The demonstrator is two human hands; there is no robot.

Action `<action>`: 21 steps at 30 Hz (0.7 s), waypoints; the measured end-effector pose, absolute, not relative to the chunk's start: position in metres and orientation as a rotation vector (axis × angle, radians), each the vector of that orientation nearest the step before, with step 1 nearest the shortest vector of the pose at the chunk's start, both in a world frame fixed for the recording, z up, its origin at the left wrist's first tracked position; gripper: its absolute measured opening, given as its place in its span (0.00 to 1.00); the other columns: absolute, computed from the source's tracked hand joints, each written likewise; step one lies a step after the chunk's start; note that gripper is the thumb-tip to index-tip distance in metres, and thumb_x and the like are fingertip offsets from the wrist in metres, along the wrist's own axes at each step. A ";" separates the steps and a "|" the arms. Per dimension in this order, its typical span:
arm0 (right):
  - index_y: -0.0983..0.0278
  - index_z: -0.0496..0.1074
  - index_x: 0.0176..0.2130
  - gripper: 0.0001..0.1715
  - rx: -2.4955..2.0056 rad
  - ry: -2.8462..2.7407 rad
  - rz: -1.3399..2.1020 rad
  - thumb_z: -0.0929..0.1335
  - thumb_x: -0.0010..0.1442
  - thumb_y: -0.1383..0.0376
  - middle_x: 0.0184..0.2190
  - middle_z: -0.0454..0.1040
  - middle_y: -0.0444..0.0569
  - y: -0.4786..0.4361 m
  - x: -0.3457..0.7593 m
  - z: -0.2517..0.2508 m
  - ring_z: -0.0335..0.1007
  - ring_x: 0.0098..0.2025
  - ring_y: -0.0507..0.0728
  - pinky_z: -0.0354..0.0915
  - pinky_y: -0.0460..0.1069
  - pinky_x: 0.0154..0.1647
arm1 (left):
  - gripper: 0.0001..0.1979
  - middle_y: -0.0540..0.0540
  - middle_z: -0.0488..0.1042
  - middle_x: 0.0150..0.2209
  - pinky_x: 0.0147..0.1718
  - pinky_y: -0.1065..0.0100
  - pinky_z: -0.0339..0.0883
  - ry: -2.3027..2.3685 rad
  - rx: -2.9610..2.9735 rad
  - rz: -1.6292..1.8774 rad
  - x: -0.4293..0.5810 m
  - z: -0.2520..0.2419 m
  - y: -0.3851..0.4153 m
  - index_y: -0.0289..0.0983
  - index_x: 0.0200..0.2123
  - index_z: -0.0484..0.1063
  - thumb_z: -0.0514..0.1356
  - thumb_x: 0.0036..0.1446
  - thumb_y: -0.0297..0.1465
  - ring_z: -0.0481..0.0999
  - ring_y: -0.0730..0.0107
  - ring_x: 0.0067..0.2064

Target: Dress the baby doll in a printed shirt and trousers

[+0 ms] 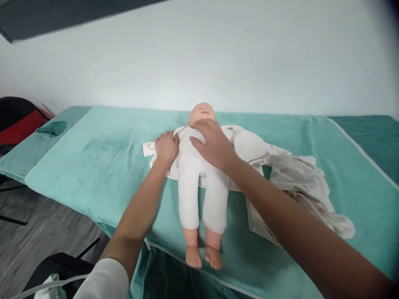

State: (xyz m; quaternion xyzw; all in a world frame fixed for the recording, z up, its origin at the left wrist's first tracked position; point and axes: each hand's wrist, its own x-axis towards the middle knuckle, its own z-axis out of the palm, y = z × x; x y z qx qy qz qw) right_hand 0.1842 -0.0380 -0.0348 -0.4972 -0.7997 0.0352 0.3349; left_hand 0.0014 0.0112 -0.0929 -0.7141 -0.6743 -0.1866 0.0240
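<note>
A baby doll (188,199) with a soft white body lies on its back, head toward the wall and bare feet toward me. Beneath it a white baby shirt (145,149) is spread out, its sleeve reaching past the doll's left-hand side in view. My left hand (167,148) is at that side, fingers curled over the shirt by the doll's arm; what lies under the palm is hidden. Across the doll's chest rests my right hand (215,144), thumb apart from the fingers, covering the neck and part of the chest.
Crumpled pale printed baby clothes (304,178) lie to the right on the green padded bed (102,166). A small green cushion (52,128) sits at the far left. Black-and-red chair (18,124) and another black chair (59,270) stand beside the bed. A white wall is behind.
</note>
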 end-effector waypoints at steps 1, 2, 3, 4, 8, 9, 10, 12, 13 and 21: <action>0.67 0.72 0.58 0.20 -1.382 -2.183 0.133 0.63 0.71 0.65 0.60 0.72 0.60 -0.019 0.167 -0.031 0.67 0.65 0.66 0.65 0.61 0.68 | 0.24 0.39 0.81 0.53 0.56 0.58 0.66 -2.114 -2.187 -0.559 -0.002 -0.093 0.012 0.39 0.55 0.76 0.43 0.76 0.39 0.79 0.53 0.57; 0.69 0.71 0.59 0.21 -1.482 -2.266 0.143 0.64 0.70 0.66 0.60 0.72 0.62 -0.002 0.153 -0.028 0.67 0.64 0.68 0.66 0.61 0.65 | 0.24 0.39 0.81 0.52 0.53 0.59 0.66 -2.154 -2.162 -0.546 -0.006 -0.093 0.014 0.39 0.52 0.77 0.42 0.76 0.38 0.80 0.53 0.55; 0.70 0.71 0.59 0.22 -1.562 -2.355 0.127 0.66 0.69 0.66 0.59 0.72 0.63 0.010 0.144 -0.026 0.68 0.62 0.69 0.67 0.61 0.61 | 0.24 0.39 0.82 0.50 0.50 0.59 0.67 -2.199 -2.139 -0.539 -0.011 -0.093 0.015 0.38 0.49 0.78 0.42 0.76 0.38 0.80 0.54 0.53; 0.70 0.71 0.59 0.22 -1.639 -2.426 0.115 0.67 0.68 0.66 0.58 0.73 0.63 0.019 0.139 -0.024 0.70 0.59 0.69 0.68 0.60 0.57 | 0.24 0.39 0.82 0.49 0.48 0.60 0.67 -2.243 -2.120 -0.539 -0.017 -0.093 0.016 0.38 0.48 0.78 0.42 0.76 0.38 0.81 0.54 0.52; 0.67 0.73 0.54 0.18 -1.748 -2.616 0.123 0.68 0.66 0.65 0.54 0.74 0.59 0.026 0.149 -0.020 0.70 0.56 0.67 0.66 0.55 0.50 | 0.24 0.39 0.83 0.47 0.45 0.62 0.66 -2.331 -2.100 -0.594 -0.032 -0.097 0.019 0.39 0.44 0.78 0.43 0.76 0.39 0.81 0.55 0.50; 0.67 0.73 0.54 0.18 -1.749 -2.626 0.133 0.69 0.66 0.64 0.55 0.74 0.59 0.025 0.154 -0.019 0.69 0.58 0.67 0.65 0.55 0.51 | 0.23 0.39 0.83 0.47 0.45 0.63 0.66 -2.331 -2.108 -0.614 -0.033 -0.098 0.019 0.39 0.43 0.78 0.44 0.76 0.39 0.81 0.55 0.50; 0.67 0.73 0.55 0.20 -1.755 -2.623 0.138 0.69 0.66 0.63 0.57 0.73 0.59 0.025 0.157 -0.019 0.68 0.60 0.67 0.65 0.55 0.52 | 0.23 0.39 0.83 0.47 0.45 0.63 0.66 -2.328 -2.114 -0.637 -0.034 -0.099 0.019 0.39 0.43 0.78 0.44 0.76 0.39 0.81 0.56 0.50; 0.67 0.72 0.57 0.22 -1.753 -2.635 0.137 0.70 0.66 0.62 0.58 0.72 0.59 0.026 0.156 -0.019 0.67 0.62 0.67 0.64 0.55 0.50 | 0.23 0.40 0.83 0.47 0.46 0.63 0.65 -2.324 -2.123 -0.676 -0.033 -0.100 0.018 0.39 0.43 0.78 0.44 0.76 0.39 0.81 0.57 0.51; 0.67 0.72 0.58 0.23 -1.740 -2.670 0.133 0.70 0.66 0.62 0.59 0.72 0.59 0.028 0.151 -0.019 0.67 0.61 0.67 0.64 0.54 0.48 | 0.23 0.40 0.83 0.48 0.46 0.63 0.65 -2.325 -2.126 -0.686 -0.032 -0.101 0.018 0.39 0.44 0.78 0.44 0.76 0.39 0.81 0.57 0.51; 0.67 0.78 0.48 0.12 -1.687 -2.955 0.231 0.70 0.66 0.66 0.41 0.80 0.57 0.045 0.103 -0.020 0.76 0.42 0.65 0.62 0.52 0.38 | 0.25 0.41 0.83 0.49 0.45 0.63 0.64 -2.319 -2.164 -0.743 -0.033 -0.104 0.019 0.40 0.43 0.78 0.43 0.77 0.41 0.80 0.57 0.52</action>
